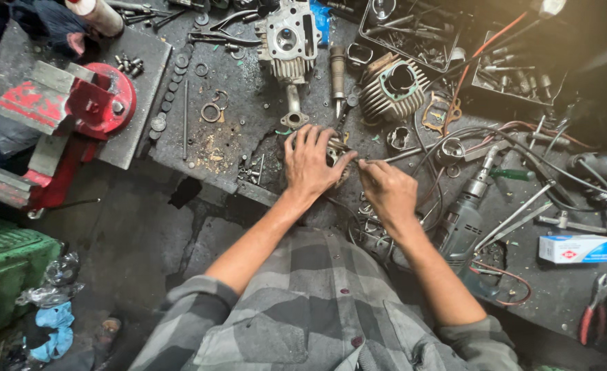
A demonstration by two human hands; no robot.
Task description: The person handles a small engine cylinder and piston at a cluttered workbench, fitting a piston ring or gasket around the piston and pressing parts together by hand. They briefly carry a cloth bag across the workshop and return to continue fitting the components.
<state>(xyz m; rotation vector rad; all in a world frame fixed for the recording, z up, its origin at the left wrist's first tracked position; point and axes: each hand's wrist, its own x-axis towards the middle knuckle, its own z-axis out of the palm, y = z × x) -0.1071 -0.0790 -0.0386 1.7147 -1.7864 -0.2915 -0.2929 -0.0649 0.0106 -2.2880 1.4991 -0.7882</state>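
Note:
My left hand lies palm down over a small round metal engine part on the dark workbench, fingers spread and gripping it. My right hand is closed on a thin metal tool whose tip points at that part beside my left thumb. Most of the part is hidden under my left hand. Just beyond my hands stand a finned cylinder head and a finned cylinder block.
A red bench vise is clamped at the left end of the bench. An electric drill with cables lies right of my hands, with a small box, red-handled pliers, trays of tools and loose washers. A green crate stands on the floor.

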